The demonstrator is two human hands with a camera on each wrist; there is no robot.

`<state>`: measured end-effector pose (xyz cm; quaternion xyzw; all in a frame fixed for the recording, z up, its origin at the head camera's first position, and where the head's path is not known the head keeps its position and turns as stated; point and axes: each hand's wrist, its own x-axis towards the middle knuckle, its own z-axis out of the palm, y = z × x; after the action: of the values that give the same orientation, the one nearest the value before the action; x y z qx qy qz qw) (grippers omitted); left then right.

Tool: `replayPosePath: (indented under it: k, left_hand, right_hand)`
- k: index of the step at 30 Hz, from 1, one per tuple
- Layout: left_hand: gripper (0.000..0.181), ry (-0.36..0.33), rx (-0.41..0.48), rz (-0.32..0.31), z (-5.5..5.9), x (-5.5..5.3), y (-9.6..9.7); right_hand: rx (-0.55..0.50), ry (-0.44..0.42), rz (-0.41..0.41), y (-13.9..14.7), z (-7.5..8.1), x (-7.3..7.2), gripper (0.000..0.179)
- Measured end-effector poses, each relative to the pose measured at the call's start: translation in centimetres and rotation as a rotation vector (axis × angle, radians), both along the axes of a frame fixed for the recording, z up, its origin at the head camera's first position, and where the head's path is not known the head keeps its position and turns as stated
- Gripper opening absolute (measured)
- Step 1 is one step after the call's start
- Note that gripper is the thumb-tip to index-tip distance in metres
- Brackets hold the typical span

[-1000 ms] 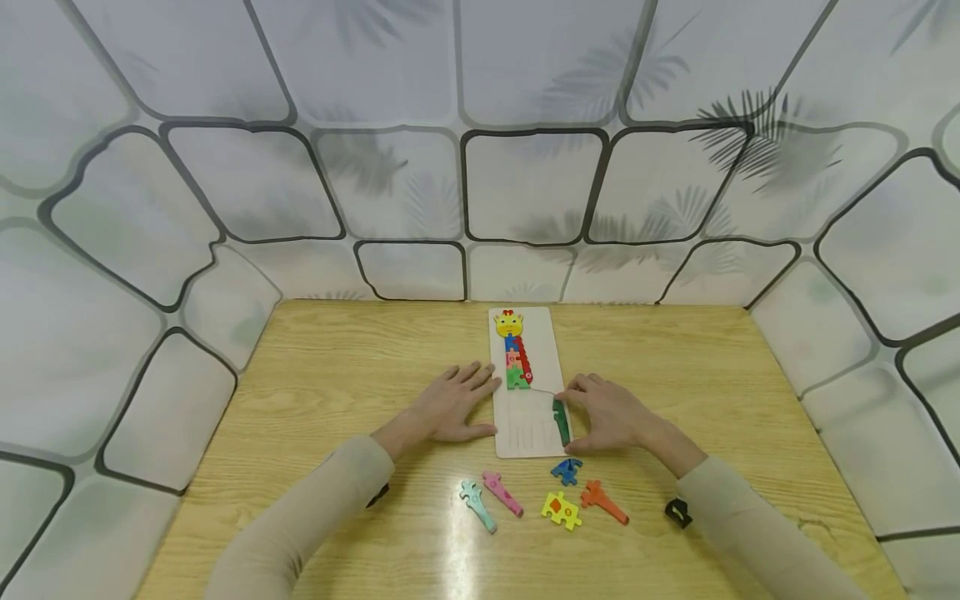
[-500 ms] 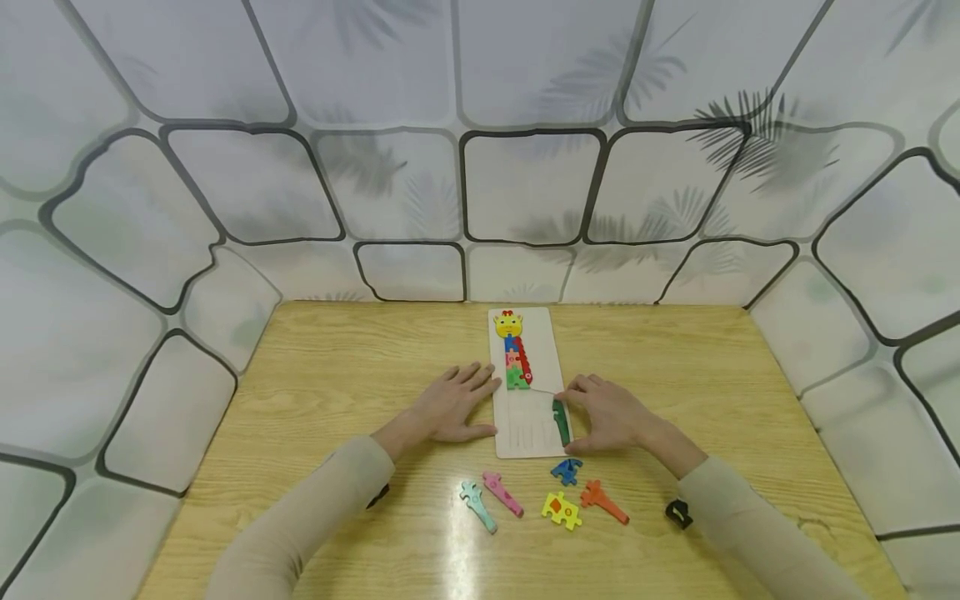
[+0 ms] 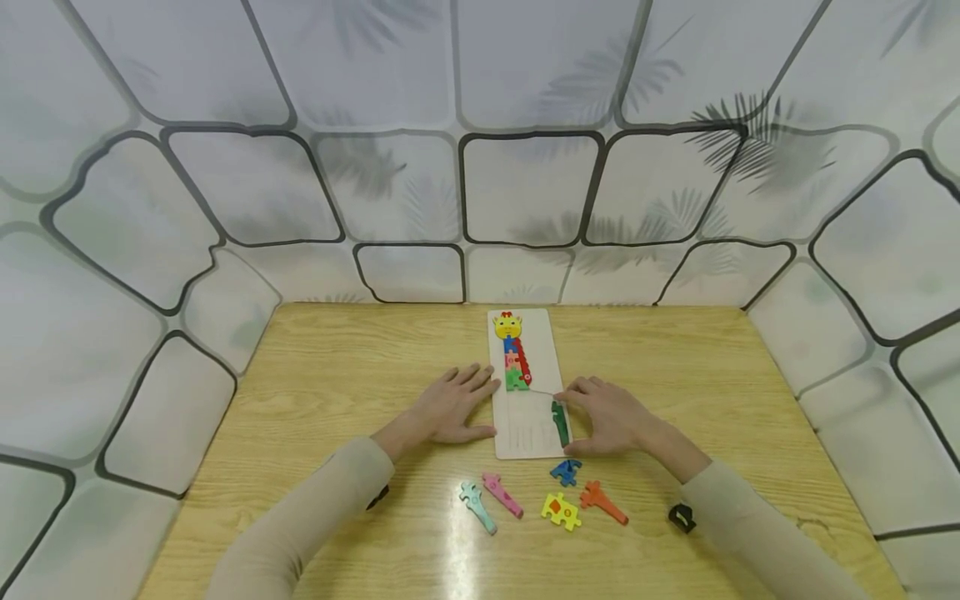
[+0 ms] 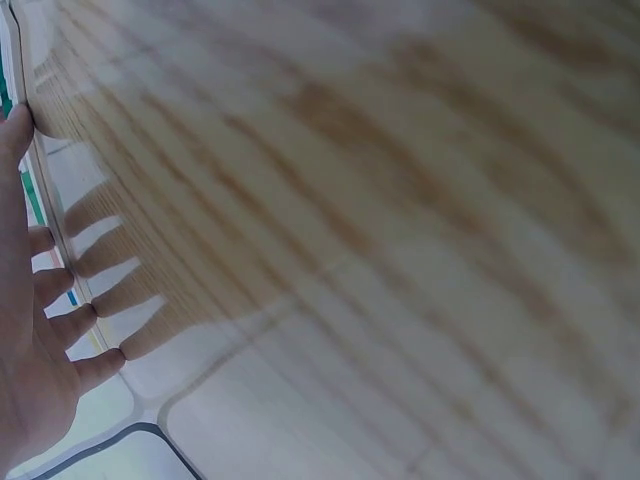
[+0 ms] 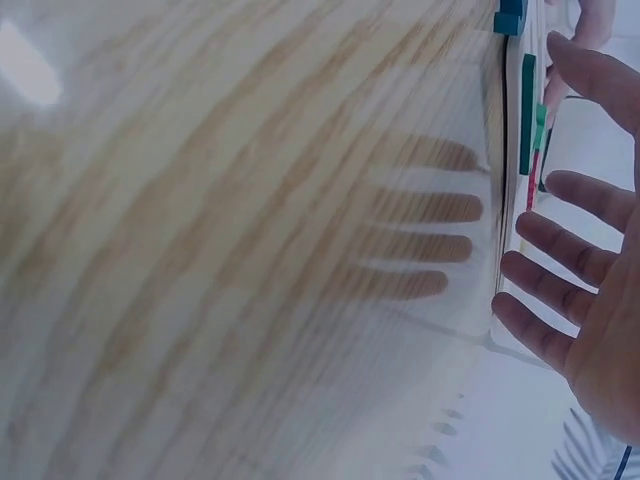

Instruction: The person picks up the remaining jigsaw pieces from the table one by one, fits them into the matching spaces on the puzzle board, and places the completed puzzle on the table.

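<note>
A pale wooden puzzle board [image 3: 542, 354] lies on the table in the head view. On its upper part sits a partly assembled giraffe: a yellow head [image 3: 507, 326], blue, pink and green neck pieces, and a red mane piece [image 3: 522, 363]. A dark green piece [image 3: 560, 424] lies along the board's lower right edge. My left hand [image 3: 455, 406] rests with spread fingers against the left edge. At the right edge, my right hand [image 3: 607, 414] has its thumb and fingers apart beside the dark green piece; in the right wrist view its fingers [image 5: 545, 245] look loosely extended.
Loose puzzle pieces lie in front of the board: mint [image 3: 477, 507], pink [image 3: 502, 495], blue [image 3: 566, 472], yellow [image 3: 561, 511] and orange [image 3: 603, 502]. The wood-grained table [image 3: 360, 342] meets a patterned backdrop [image 3: 405, 187] behind and at the sides.
</note>
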<state>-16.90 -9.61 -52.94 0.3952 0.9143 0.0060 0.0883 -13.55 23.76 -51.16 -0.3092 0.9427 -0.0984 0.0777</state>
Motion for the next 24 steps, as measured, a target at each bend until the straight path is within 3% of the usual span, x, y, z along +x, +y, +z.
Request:
replayPosePath:
  k: [13, 24]
  left_hand:
    - [0.090, 0.016, 0.009, -0.006, -0.2, 0.0, -0.1]
    - [0.090, -0.012, 0.001, 0.008, 0.0, 0.0, 0.0]
  right_hand:
    - [0.015, 0.036, 0.047, -0.3, 1.3, 1.0, 0.081]
    - [-0.017, 0.057, 0.074, -0.7, 2.0, 2.6, 0.077]
